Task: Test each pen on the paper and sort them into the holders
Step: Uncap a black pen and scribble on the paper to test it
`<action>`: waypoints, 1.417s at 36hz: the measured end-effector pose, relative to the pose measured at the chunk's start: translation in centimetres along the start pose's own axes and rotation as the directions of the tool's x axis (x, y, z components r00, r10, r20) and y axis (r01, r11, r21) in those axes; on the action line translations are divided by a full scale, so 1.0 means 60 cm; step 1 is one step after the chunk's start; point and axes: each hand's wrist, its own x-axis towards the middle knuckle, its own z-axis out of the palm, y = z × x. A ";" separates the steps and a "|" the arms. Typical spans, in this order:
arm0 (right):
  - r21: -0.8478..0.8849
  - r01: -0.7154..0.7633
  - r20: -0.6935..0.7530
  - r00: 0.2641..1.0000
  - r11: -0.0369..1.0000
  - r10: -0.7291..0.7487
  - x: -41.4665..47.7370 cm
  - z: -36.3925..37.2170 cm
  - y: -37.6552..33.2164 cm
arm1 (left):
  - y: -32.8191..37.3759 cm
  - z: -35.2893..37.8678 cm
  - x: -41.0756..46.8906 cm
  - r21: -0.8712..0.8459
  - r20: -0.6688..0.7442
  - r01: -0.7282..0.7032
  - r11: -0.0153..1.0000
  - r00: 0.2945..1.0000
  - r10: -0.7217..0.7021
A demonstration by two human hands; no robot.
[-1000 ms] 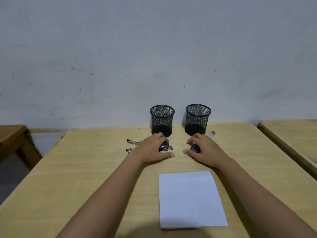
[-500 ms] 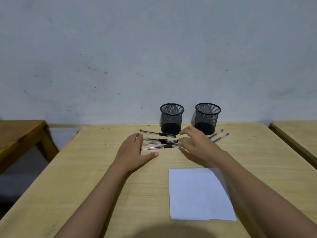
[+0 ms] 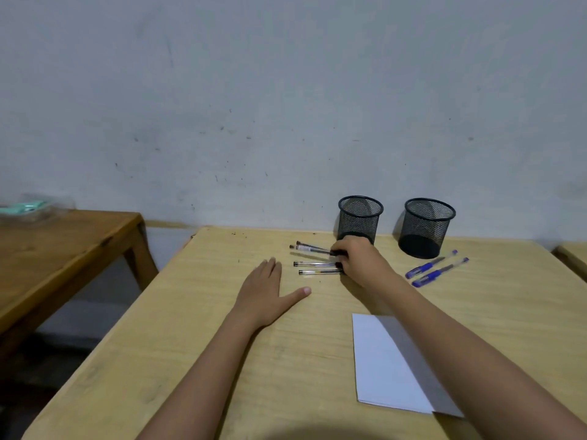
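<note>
Pale wood makes up the desk (image 3: 222, 360), and its bare top runs wide on the outer side of the left hand (image 3: 265, 292) until it meets the desk's slanting left edge. Past that edge there is a gap, then a darker wooden table (image 3: 63, 249). The left hand lies flat on the desk, fingers straight and thumb spread, holding nothing.

The right hand (image 3: 357, 262) has its fingers curled down onto the capped ends of the black pens (image 3: 314, 264) (four clear barrels, as far as can be told). Their free ends stick out from under the fingertips toward the left hand, stopping just short of it. Right behind the knuckles, touching or nearly so, stands the left mesh pen holder (image 3: 360, 217). The right mesh pen holder (image 3: 425, 228) stands apart, on the far outer side of that wrist. Two blue pens (image 3: 435, 270) lie on open desk outside the right forearm. The white paper (image 3: 384, 369) lies nearer the person than the grip, partly under the forearm.
</note>
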 end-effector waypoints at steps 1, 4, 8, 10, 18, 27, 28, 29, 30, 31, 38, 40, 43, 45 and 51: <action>0.072 -0.017 -0.043 0.999 0.997 0.020 -0.001 -0.004 -0.004 | 0.000 0.000 0.001 -0.009 0.001 0.001 1.000 1.000 -0.001; 0.373 -0.064 -0.157 0.979 0.926 0.130 -0.008 -0.023 -0.022 | 0.002 -0.002 0.002 -0.033 0.006 0.008 0.999 1.000 -0.008; 0.721 -0.108 -0.156 0.937 0.684 0.312 -0.025 -0.049 -0.039 | 0.011 -0.018 0.003 -0.092 0.062 0.043 0.995 0.997 -0.037; 0.806 -0.129 -0.109 0.927 0.578 0.359 -0.032 -0.057 -0.043 | 0.017 -0.025 0.007 -0.175 0.067 0.037 0.984 0.997 -0.026; 0.912 -0.063 -0.078 0.944 0.405 0.321 -0.067 -0.076 -0.056 | 0.093 -0.025 -0.007 -0.860 -0.041 -0.059 0.506 0.998 0.046; 0.951 -0.015 -0.078 0.955 0.310 0.285 -0.099 -0.093 -0.057 | 0.130 -0.031 -0.006 -0.883 -0.265 -0.249 0.399 0.964 0.015; 0.943 -0.017 -0.084 0.954 0.333 0.288 -0.101 -0.095 -0.056 | 0.130 -0.032 -0.007 -0.877 -0.287 -0.271 0.397 0.958 0.021; 0.942 -0.018 -0.087 0.952 0.336 0.294 -0.103 -0.097 -0.056 | 0.130 -0.033 -0.008 -0.870 -0.305 -0.291 0.398 0.952 0.027; 0.949 -0.018 -0.083 0.949 0.314 0.305 -0.105 -0.099 -0.055 | 0.130 -0.034 -0.009 -0.864 -0.315 -0.301 0.404 0.948 0.031; 0.963 -0.015 -0.074 0.946 0.271 0.315 -0.107 -0.101 -0.054 | 0.130 -0.035 -0.011 -0.862 -0.325 -0.312 0.399 0.945 0.037; 0.979 -0.035 -0.034 0.942 0.199 0.334 -0.115 -0.111 -0.046 | 0.126 -0.035 -0.020 -0.869 -0.257 -0.288 0.403 0.957 0.131; 0.978 -0.046 -0.024 0.945 0.205 0.327 -0.113 -0.111 -0.050 | 0.127 -0.035 -0.022 -0.867 -0.257 -0.293 0.403 0.956 0.142; 0.978 -0.058 -0.006 0.953 0.202 0.302 -0.115 -0.114 -0.048 | 0.120 -0.046 -0.027 -0.854 -0.244 -0.290 0.433 0.957 0.160; 0.979 -0.070 0.010 0.954 0.190 0.298 -0.118 -0.111 -0.045 | 0.114 -0.051 -0.030 -0.846 -0.219 -0.278 0.456 0.959 0.179; 0.976 -0.079 -0.010 0.913 0.202 0.408 -0.116 -0.110 -0.024 | 0.076 -0.059 -0.042 -0.870 -0.179 -0.183 0.458 0.983 0.052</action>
